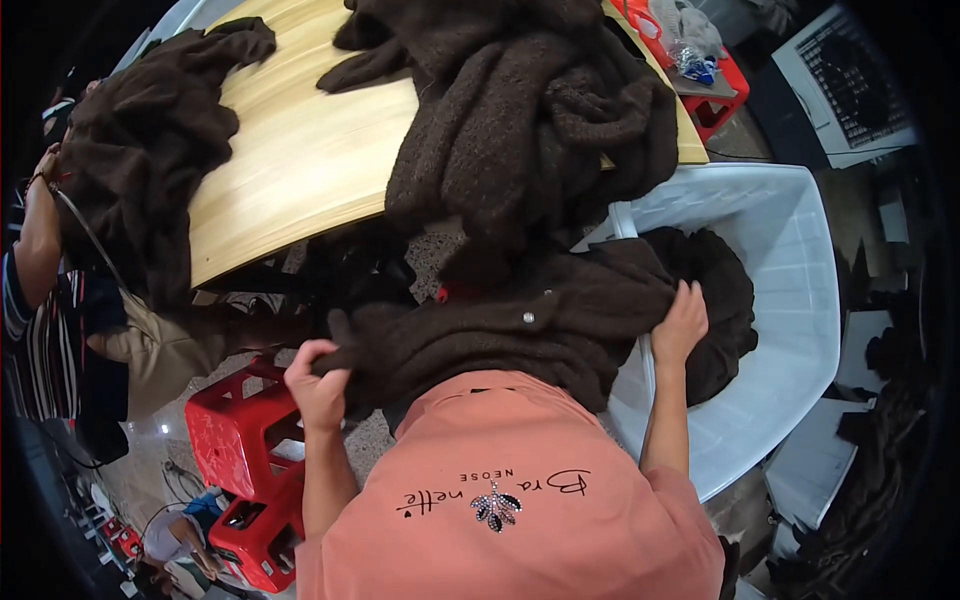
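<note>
A dark brown fuzzy cardigan (480, 330) with shiny round buttons lies stretched across my lap. My left hand (319, 383) is closed on its left end, the fingers curled into the cloth. At the other end my right hand (682, 322) grips the cloth beside the rim of a white plastic bin (790, 300). More dark brown cloth (715, 345) lies inside that bin, just right of my right hand. In front of me, a big heap of brown fuzzy garments (510, 120) hangs over the near edge of the wooden table (300, 150).
Another brown garment (150, 140) drapes over the table's left side, near a person in a striped shirt (45, 330). Red plastic stools (235, 430) stand to my left. A red stool (720, 100) holding small items stands beyond the table's right corner, near a white slotted appliance (840, 90).
</note>
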`<state>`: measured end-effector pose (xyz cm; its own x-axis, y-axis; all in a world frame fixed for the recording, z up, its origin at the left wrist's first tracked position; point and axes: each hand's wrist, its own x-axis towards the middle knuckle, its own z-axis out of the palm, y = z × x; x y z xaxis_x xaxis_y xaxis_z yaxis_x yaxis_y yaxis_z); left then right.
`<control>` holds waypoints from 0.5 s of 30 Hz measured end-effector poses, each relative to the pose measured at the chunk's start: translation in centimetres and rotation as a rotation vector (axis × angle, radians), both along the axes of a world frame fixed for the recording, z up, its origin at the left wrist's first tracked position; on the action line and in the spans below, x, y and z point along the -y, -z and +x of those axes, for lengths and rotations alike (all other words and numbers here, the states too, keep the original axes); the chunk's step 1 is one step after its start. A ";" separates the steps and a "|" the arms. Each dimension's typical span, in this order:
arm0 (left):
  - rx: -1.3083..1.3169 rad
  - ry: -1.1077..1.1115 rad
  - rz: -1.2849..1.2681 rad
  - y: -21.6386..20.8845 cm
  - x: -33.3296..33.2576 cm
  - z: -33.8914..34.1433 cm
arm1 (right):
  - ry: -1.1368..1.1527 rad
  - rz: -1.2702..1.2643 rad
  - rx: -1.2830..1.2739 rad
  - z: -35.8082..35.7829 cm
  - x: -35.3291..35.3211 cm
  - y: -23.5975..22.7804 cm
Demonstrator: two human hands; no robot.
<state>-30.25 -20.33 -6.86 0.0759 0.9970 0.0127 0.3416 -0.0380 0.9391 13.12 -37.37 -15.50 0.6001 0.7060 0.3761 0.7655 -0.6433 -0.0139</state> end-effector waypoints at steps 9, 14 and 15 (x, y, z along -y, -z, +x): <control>0.160 0.474 -0.071 -3.2 -1.2 9.2 | -0.860 -0.271 -0.553 -10.5 -13.3 0.9; 0.007 0.380 -0.015 -1.7 -1.0 7.6 | -0.360 -0.494 -0.666 -8.8 -16.0 6.9; -0.006 0.361 -0.088 -0.8 -1.1 6.3 | -0.287 -0.375 -0.553 -8.6 -15.8 7.1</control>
